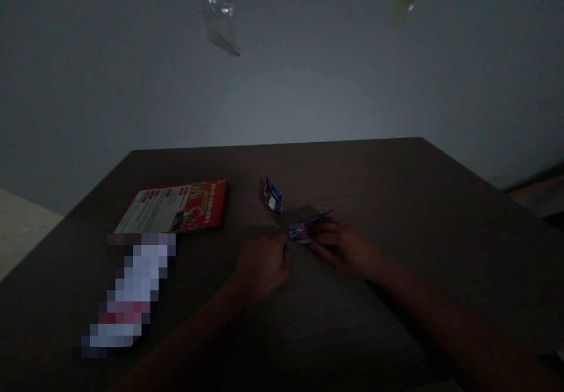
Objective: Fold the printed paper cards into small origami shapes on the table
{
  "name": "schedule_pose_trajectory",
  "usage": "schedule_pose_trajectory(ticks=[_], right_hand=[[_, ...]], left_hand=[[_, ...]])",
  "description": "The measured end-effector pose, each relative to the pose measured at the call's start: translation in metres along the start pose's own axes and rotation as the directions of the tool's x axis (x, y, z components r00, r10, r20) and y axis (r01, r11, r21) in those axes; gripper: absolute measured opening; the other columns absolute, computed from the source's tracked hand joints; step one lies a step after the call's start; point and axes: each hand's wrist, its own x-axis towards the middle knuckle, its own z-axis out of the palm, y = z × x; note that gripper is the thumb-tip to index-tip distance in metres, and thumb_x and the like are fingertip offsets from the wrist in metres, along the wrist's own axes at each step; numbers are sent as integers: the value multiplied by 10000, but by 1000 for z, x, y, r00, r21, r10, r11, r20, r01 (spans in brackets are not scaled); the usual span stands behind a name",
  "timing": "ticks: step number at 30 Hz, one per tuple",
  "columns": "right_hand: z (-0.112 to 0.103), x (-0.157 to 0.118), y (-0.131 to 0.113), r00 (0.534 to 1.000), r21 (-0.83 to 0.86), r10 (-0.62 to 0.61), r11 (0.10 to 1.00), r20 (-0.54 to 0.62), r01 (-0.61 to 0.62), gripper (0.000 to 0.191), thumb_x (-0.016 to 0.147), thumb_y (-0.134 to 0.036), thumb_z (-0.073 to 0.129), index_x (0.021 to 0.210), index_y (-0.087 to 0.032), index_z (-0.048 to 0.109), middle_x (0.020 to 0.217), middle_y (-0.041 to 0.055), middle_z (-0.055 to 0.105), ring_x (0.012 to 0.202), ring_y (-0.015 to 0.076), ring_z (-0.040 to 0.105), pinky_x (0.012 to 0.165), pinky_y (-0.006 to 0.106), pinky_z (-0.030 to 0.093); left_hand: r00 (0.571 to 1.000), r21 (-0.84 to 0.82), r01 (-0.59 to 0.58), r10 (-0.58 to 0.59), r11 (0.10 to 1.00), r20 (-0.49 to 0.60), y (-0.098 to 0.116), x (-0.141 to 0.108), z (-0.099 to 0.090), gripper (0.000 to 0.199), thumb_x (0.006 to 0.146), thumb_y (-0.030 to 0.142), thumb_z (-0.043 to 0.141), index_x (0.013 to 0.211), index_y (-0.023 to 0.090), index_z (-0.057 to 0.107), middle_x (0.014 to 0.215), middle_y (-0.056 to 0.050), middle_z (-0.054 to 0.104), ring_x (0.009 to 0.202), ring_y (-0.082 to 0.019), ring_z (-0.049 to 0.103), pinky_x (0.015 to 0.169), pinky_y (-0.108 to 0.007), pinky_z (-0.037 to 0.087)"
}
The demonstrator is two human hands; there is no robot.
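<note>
A small glossy purple-and-blue printed packet (pixel 300 231) lies bent or folded near the middle of the dark table, one flap rising to the right. My right hand (pixel 346 246) grips it from the right, with thumb and fingers around its edge. Closed in a pinch, my left hand (pixel 264 264) meets the packet's left corner; the fingertips are partly hidden. Just beyond the hands, a small blue, red and white printed piece (pixel 273 197) stands tilted on the table. Dim light hides finer detail.
A red-and-white printed booklet or flat box (pixel 196 207) lies at the left on the table (pixel 352 168). Nearer to me is a blurred-out pale, long object (pixel 136 292). Behind the table rises a grey wall (pixel 308 86) with clear and yellowish tape on it.
</note>
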Motion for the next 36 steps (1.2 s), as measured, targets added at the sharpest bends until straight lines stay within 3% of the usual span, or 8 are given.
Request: schedule_pose_trajectory(ticks=[10,15,22,27,36], right_hand=[[2,5,6,985,141,157,979,-69,-147,178,861,-250,522,773,-187,663,964,76,657,941,200,592,844,347,459],[5,7,9,961,183,263,952,-87,-244,188,842,-256,538,730,-188,673,948,73,650,935,202,588,828,336,452],[10,8,14,904,230,408,899,-130,-372,241,829,-321,548,679,-185,680,894,79,634,881,211,598,790,344,458],[9,9,11,896,185,414,904,-160,-385,261,836,-317,531,670,-178,676,882,87,627,882,220,588,783,343,450],[14,7,17,894,28,394,917,-214,-397,237,825,-290,541,667,-170,671,833,86,634,857,216,569,784,335,431]], left_hand=[[999,-76,36,-37,996,-1,-2,3,1,287,874,299,394,1079,220,578,835,-76,694,725,-240,658,604,-319,454],[997,-109,36,-43,993,-60,-3,4,2,255,887,298,386,1022,205,581,818,-62,681,700,-215,643,611,-306,458],[947,-137,-235,195,962,-254,13,-3,8,253,873,191,401,1069,151,556,1032,-96,592,966,-218,538,855,-344,455],[933,-81,-280,252,956,-256,30,-5,16,387,860,192,428,1234,95,457,1256,-138,477,1131,-258,443,984,-377,388],[944,-73,-253,230,965,-235,35,-1,20,450,868,234,409,1287,68,406,1332,-153,420,1238,-274,370,1044,-408,332]])
